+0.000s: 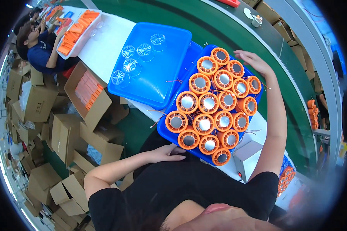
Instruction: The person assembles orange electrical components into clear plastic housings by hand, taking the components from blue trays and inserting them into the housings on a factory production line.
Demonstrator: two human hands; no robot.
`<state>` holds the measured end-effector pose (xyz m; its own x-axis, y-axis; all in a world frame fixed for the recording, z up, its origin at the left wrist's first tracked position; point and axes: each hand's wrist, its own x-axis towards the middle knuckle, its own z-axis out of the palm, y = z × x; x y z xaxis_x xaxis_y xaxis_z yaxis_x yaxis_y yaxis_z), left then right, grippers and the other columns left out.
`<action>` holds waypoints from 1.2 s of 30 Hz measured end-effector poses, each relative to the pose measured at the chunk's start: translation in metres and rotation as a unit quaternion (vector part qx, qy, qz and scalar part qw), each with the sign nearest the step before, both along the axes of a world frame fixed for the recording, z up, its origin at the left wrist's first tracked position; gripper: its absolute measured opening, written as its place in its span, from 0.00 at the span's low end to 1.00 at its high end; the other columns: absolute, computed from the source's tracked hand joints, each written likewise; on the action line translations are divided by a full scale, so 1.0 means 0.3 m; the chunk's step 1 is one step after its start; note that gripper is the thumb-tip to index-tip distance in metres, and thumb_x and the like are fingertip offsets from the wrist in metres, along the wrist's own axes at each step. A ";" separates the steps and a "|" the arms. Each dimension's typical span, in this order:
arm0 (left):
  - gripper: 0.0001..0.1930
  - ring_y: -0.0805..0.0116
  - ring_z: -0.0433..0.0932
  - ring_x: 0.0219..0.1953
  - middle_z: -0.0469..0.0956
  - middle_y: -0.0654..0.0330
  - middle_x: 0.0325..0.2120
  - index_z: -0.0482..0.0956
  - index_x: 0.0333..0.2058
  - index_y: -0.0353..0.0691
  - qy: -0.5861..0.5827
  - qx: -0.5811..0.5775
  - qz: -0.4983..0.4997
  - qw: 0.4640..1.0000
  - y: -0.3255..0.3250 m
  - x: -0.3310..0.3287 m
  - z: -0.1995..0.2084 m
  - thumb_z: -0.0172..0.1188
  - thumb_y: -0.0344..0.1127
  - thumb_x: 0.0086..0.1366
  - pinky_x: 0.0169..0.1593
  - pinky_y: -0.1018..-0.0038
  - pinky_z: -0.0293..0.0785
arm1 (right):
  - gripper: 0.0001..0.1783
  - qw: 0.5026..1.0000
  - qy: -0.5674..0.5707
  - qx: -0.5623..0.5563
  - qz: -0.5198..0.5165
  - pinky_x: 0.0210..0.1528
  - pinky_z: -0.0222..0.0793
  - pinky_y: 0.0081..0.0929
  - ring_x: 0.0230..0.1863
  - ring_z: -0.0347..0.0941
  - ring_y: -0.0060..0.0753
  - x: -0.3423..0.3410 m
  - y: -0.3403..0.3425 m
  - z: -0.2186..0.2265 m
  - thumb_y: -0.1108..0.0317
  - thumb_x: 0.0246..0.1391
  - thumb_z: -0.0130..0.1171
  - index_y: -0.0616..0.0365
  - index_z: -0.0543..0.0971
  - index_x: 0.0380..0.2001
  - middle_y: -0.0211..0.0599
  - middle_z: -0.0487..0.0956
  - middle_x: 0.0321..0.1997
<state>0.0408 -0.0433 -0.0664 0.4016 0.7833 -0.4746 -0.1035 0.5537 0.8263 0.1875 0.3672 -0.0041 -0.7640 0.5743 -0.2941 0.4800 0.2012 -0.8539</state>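
One long white tabletop (113, 26) runs diagonally away toward the upper left. Across its near part, close to the wearer's body, is a blue tray (164, 133) packed with orange drums. Just beyond lies a flatter blue lid (154, 86). The right hand (257, 62) reaches to the tray's far right edge, fingers extended and slightly apart; the left hand (166, 153) is at its near left edge, thumb apart from the fingers, though whether they grip cannot be told. The orange drums (204, 124) show round silvery ends. Five clear cups (144, 50) rest on the lid. Thin wires (175, 81) stick out between the drums.
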 end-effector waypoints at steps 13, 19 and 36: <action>0.23 0.59 0.75 0.27 0.74 0.53 0.24 0.70 0.37 0.40 0.629 0.440 0.063 0.637 0.448 -0.139 0.466 0.53 0.54 0.52 0.29 0.69 0.71 | 0.13 0.857 0.244 0.354 -0.283 0.33 0.63 0.17 0.33 0.68 0.19 0.323 -0.294 0.308 0.65 0.52 0.48 0.62 0.73 0.37 0.33 0.74 0.34; 0.34 0.56 0.74 0.31 0.73 0.49 0.28 0.67 0.39 0.37 0.665 0.351 -0.059 0.656 0.741 -0.123 0.365 0.52 0.64 0.46 0.32 0.67 0.71 | 0.11 0.859 0.198 0.371 -0.291 0.34 0.63 0.16 0.33 0.68 0.21 0.351 -0.707 0.417 0.70 0.52 0.45 0.63 0.72 0.38 0.33 0.73 0.30; 0.24 0.64 0.71 0.25 0.71 0.53 0.29 0.66 0.38 0.36 0.474 0.641 0.122 0.592 0.564 -0.490 0.478 0.57 0.47 0.46 0.26 0.73 0.69 | 0.10 0.858 0.196 0.344 -0.328 0.33 0.64 0.16 0.32 0.68 0.21 -0.034 -0.909 0.358 0.74 0.52 0.44 0.65 0.71 0.37 0.34 0.73 0.29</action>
<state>-0.1061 0.1259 0.0770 0.2309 0.7236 0.6504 0.7952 -0.5256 0.3024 0.1775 0.0946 0.1032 -0.1733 0.8528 0.4926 0.3856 0.5190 -0.7629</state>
